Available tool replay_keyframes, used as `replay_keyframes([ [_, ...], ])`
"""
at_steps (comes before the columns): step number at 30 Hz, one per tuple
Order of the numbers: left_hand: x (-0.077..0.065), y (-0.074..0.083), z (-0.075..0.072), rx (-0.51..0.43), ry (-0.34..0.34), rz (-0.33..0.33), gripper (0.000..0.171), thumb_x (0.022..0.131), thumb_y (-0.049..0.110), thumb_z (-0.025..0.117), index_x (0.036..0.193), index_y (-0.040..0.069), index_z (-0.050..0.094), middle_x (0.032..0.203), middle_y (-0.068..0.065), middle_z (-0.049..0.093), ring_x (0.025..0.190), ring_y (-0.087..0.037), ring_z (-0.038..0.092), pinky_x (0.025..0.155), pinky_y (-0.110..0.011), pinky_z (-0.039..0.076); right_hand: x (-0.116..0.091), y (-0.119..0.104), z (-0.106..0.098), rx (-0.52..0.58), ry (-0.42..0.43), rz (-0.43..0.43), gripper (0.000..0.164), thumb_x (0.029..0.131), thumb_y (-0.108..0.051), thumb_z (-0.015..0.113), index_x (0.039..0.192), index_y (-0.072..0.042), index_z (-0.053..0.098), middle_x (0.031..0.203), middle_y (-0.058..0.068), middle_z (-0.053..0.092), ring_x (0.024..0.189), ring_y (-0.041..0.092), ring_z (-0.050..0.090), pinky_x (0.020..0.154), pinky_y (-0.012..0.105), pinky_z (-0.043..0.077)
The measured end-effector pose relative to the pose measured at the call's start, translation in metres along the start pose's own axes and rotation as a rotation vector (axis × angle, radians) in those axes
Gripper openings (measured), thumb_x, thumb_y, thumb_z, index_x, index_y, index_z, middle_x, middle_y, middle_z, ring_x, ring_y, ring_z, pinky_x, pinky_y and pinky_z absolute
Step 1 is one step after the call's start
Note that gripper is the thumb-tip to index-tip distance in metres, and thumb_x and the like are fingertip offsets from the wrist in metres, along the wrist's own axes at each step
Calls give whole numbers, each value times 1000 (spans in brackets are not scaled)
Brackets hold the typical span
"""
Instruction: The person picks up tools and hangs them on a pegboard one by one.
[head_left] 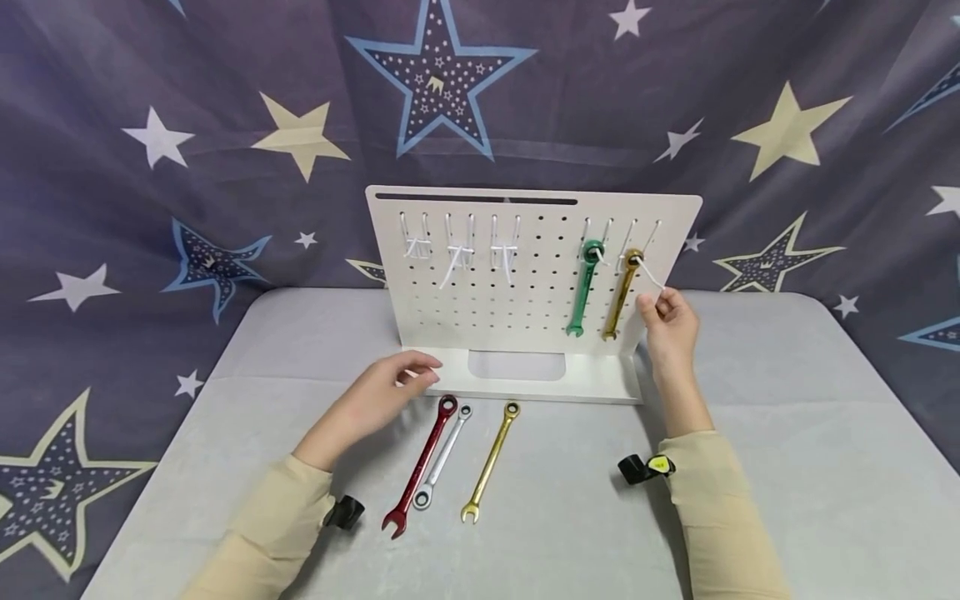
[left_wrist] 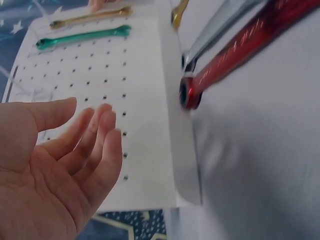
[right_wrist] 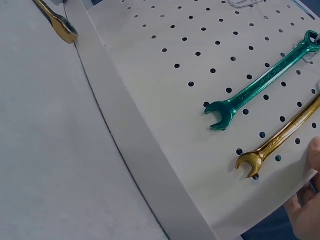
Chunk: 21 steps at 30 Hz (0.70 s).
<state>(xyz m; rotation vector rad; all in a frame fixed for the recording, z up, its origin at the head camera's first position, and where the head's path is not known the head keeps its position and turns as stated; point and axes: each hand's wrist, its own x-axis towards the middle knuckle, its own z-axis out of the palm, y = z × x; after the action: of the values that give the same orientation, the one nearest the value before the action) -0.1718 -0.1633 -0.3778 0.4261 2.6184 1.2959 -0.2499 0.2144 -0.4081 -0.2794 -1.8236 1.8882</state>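
Your right hand point(head_left: 667, 321) pinches the white tie point(head_left: 651, 276) that runs from the ring end of the gold wrench point(head_left: 621, 293), which hangs on the white pegboard point(head_left: 525, 275) just beside the green wrench point(head_left: 584, 285). Your left hand point(head_left: 386, 392) hovers open, fingers relaxed, holding nothing, near the pegboard's base. On the grey table point(head_left: 750, 500) lie a red wrench point(head_left: 420, 463), a silver wrench point(head_left: 444, 455) touching it, and a second gold wrench point(head_left: 491, 460) set apart.
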Motion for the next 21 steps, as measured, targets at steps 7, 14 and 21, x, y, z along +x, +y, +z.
replay_keyframes([
  [7, 2, 3, 27, -29, -147, -10, 27, 100, 18, 61, 122, 4, 65, 101, -7, 68, 78, -23, 64, 65, -32, 52, -1, 5, 3, 26, 22, -16, 11, 92, 1, 66, 92, -7, 58, 73, -15, 60, 73, 1, 53, 70, 10, 46],
  [14, 7, 11, 47, 66, -257, 1, 23, 98, 20, 64, 116, 5, 67, 91, 1, 65, 76, -15, 62, 67, -29, 50, -3, 7, 5, 59, 12, -16, 15, 92, 2, 66, 87, -10, 57, 73, -14, 61, 71, 1, 52, 68, 11, 45],
  [21, 15, 16, 68, 140, -284, -10, 21, 93, 20, 71, 110, 7, 68, 90, 4, 66, 80, -9, 59, 73, -29, 50, -1, 4, 1, 28, 3, -32, 9, 92, -2, 66, 91, -7, 59, 75, -15, 63, 74, 1, 54, 71, 11, 46],
])
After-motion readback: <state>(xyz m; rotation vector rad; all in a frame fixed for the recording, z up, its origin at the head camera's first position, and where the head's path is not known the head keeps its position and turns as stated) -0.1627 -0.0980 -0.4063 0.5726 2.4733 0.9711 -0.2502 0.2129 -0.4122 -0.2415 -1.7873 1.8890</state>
